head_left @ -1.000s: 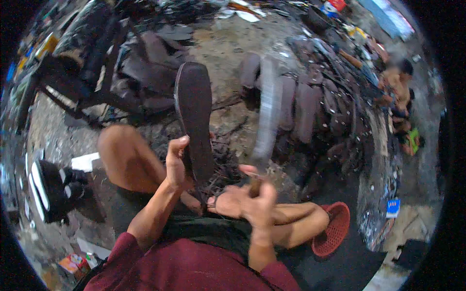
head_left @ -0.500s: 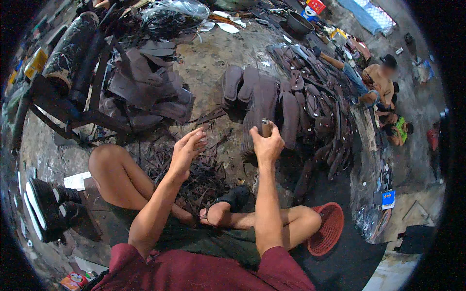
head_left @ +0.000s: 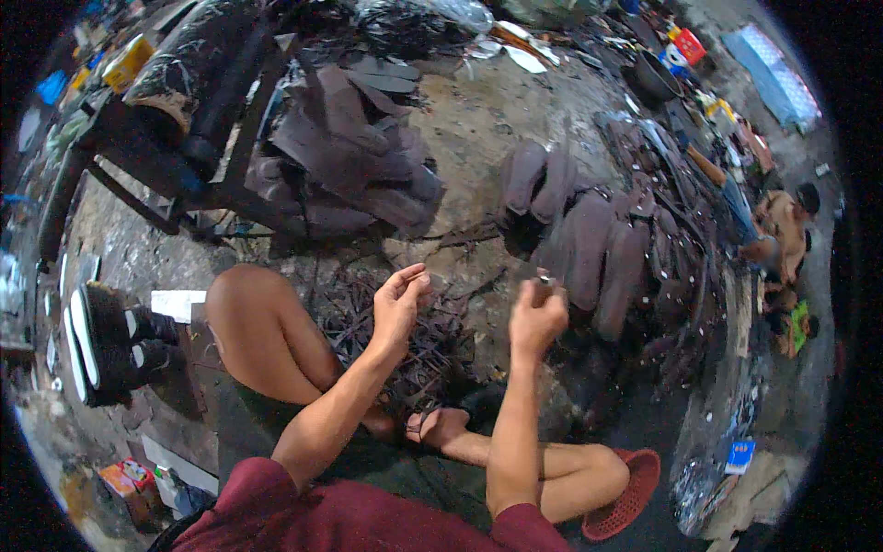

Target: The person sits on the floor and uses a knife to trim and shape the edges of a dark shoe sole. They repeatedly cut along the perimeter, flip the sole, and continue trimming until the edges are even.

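My right hand [head_left: 539, 317], blurred by motion, is closed around a small dark cylinder with a shiny metal end [head_left: 544, 277]. To its left, my left hand [head_left: 399, 308] is raised with fingertips pinched together; whatever they hold, if anything, is too small to make out. Both hands hover over a heap of dark, thin scrap strips [head_left: 418, 345] between my legs. Ahead of the right hand lie brown shoe soles [head_left: 589, 244], overlapping in rows and spreading right. Beyond my left hand sits a pile of brown sole-shaped sheets [head_left: 354, 152].
A black metal frame with a roller [head_left: 198, 152] stands at the left. Black sandals [head_left: 97, 345] lie beside my left knee. A red woven basket [head_left: 625, 501] is by my right knee. Another person [head_left: 782, 225] sits at the far right. A dark basin [head_left: 655, 78] stands farther back.
The view has swung, shifting most of the scene rightward. My left hand's fingers have drawn closer into a pinch. The right hand still holds the dark cylinder.
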`<state>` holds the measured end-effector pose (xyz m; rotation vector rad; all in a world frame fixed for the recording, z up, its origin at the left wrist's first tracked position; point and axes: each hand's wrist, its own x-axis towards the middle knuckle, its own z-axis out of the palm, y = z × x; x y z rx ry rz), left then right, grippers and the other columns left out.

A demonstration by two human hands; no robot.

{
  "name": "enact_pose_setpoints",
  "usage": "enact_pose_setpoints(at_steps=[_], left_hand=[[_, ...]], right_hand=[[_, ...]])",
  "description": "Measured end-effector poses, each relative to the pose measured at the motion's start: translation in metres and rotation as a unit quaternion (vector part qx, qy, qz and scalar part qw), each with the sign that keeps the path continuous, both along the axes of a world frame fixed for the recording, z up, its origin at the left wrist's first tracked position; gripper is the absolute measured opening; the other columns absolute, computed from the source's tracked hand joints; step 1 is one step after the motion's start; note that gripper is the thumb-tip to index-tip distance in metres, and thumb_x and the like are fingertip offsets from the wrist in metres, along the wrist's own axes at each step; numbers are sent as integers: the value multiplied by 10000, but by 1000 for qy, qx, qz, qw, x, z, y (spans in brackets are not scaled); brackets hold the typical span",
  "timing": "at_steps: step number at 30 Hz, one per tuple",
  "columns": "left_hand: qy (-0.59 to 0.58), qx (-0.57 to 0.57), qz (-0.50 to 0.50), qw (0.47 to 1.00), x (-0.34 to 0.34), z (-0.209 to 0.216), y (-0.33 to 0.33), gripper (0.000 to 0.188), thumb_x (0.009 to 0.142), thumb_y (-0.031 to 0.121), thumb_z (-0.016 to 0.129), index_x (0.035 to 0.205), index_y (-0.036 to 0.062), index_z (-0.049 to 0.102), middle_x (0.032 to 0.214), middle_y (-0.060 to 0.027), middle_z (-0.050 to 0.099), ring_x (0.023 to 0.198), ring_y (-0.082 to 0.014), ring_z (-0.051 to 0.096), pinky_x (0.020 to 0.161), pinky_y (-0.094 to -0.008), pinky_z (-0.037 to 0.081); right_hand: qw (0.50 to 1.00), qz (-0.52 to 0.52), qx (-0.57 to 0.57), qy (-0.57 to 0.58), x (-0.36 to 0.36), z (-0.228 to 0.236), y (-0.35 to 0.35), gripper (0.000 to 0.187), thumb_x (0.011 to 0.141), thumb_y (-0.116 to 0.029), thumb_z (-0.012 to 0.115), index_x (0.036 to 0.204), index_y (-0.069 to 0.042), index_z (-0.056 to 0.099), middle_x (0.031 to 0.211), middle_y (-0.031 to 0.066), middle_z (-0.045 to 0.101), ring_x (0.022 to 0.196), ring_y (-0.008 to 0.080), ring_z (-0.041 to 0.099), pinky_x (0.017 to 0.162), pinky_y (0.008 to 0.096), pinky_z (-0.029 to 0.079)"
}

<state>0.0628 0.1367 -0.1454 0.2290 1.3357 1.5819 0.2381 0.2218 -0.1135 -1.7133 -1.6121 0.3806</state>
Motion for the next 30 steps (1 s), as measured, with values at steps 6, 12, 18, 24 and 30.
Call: enact_pose_setpoints(at_steps=[6,12,18,24,30], left_hand=[[-32,-22,125,991,-17,-9,1,318,941,103,582,1227,-31,544,1070,-79,598,887,-138,597,749,-267,512],[-18,-61,191,980,-26,-23,12,365,911,113,586,1256,2,538,1088,-80,625,915,-164,615,814,-318,514],[-36,-68,234,969,-39,-24,19,314,926,109,583,1207,-26,542,1059,-69,595,858,-130,578,751,-276,493],[-22,-73,282,956,-52,-37,10,277,911,84,598,1173,8,550,1031,-51,601,820,-121,566,729,-286,476],[182,-67,142,971,-30,-26,-2,575,826,85,645,1354,-5,434,1343,-161,470,1188,-263,495,1032,-393,385]], right_hand=[[841,249,-264,402,-162,-79,78,231,849,-63,679,1061,18,635,724,25,601,624,104,581,528,275,505],[979,77,-163,97,-238,-159,181,264,797,-297,734,935,-86,657,951,95,580,900,294,591,861,423,457],[893,211,-238,317,-260,-144,191,208,753,-165,768,849,-87,600,803,33,572,764,208,550,709,388,444],[884,126,-291,343,-204,-102,147,218,719,-42,776,896,-40,648,869,59,624,821,186,597,729,365,466],[926,81,-189,315,-53,-74,62,288,690,22,758,954,-66,687,872,14,619,795,158,578,708,312,475]])
